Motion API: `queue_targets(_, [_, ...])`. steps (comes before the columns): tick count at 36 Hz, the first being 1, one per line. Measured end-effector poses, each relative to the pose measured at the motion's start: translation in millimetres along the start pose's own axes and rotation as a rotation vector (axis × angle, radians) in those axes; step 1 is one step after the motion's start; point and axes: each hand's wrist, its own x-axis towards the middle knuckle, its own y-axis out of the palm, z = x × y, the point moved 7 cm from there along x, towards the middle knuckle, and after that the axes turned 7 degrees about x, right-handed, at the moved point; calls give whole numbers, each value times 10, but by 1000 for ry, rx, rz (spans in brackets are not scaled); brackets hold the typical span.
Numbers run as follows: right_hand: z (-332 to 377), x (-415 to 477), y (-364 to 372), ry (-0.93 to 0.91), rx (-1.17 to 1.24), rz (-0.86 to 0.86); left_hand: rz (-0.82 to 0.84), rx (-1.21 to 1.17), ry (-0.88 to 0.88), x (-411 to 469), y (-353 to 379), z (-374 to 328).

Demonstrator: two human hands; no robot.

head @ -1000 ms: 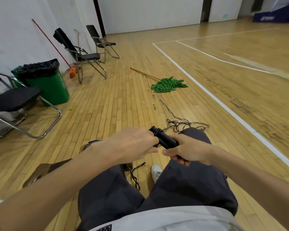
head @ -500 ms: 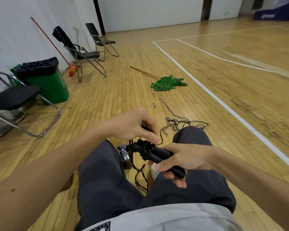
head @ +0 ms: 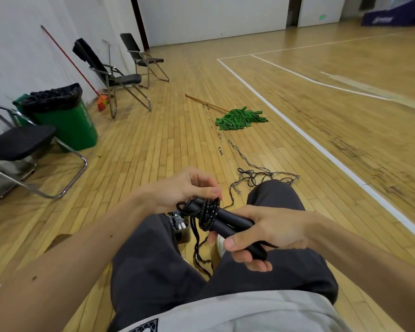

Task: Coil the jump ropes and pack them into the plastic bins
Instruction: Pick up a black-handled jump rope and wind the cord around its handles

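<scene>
A green plastic bin (head: 67, 125) holds a crinkled black liner (head: 54, 95), while the right hand (head: 271, 233) grips smooth black jump-rope handles (head: 228, 220) and the left hand (head: 185, 188) pinches the speckled cord (head: 210, 213) wound round them.

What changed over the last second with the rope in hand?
The left hand drew back off the handle tips and now pinches the black cord, wrapped in turns round the jump rope handles. The right hand still grips them; the tangled ropes and green mop stayed put.
</scene>
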Motion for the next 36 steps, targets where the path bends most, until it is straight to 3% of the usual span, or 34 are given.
queue_targets(7, [-11,38,19,-55,93,-25,-33,-214,0,18,75,197])
queue_targets(15, [1,98,-9,-135,249,-56,-254,-312,-153,15,57,476])
queue_targets(19, [-13,118,-54,-164,282,-86,-226,-234,-127,2,120,483])
queue_targets(28, [-57,137,-213,-218,315,-242,-231,-304,-160,1,226,567])
queue_targets(36, [-74,133,-340,-281,360,-387,-207,-67,-145,-24,291,569])
